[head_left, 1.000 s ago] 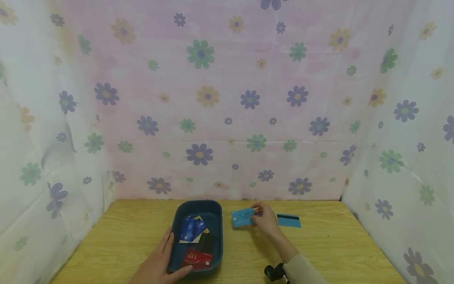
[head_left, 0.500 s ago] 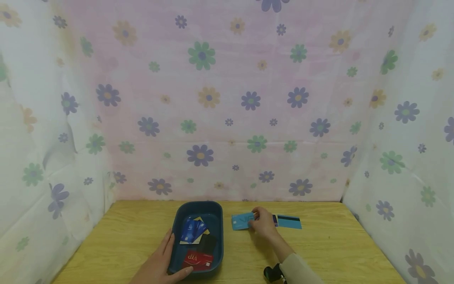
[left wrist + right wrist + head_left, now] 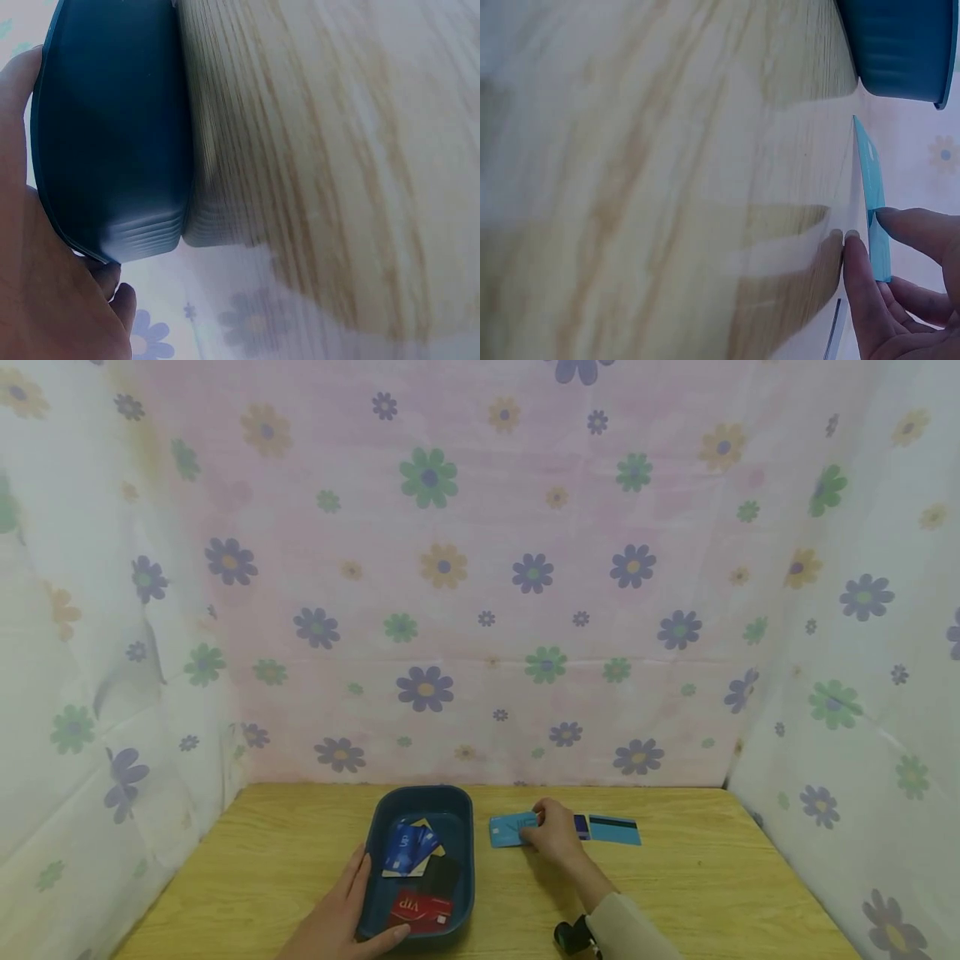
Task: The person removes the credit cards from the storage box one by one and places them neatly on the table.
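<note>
My left hand [image 3: 333, 906] holds the near-left corner of a dark blue plastic tray [image 3: 467, 893], its fingers along the left wall and its thumb at the near rim. Inside the tray lie overlapping blue cards [image 3: 408, 847], a black card [image 3: 440, 875] and a red VIP card [image 3: 422, 910]. Right of the tray, my right hand [image 3: 557, 835] pinches a light blue VIP card [image 3: 510, 830] just over the table. In the right wrist view, thumb and fingers are on the card [image 3: 871, 172]. A dark purple card [image 3: 581, 827], partly hidden, shows beyond the hand.
Farther right lies a blue card with a black stripe [image 3: 615, 829]. A black device [image 3: 573, 935] is at the right wrist. The wooden table [image 3: 712, 893] is bounded by flowered cloth [image 3: 480, 568] at the back and sides.
My right hand has lowered the light blue card slightly toward the table. More of the dark purple card now shows beside the hand. My left hand and the tray stay in place.
</note>
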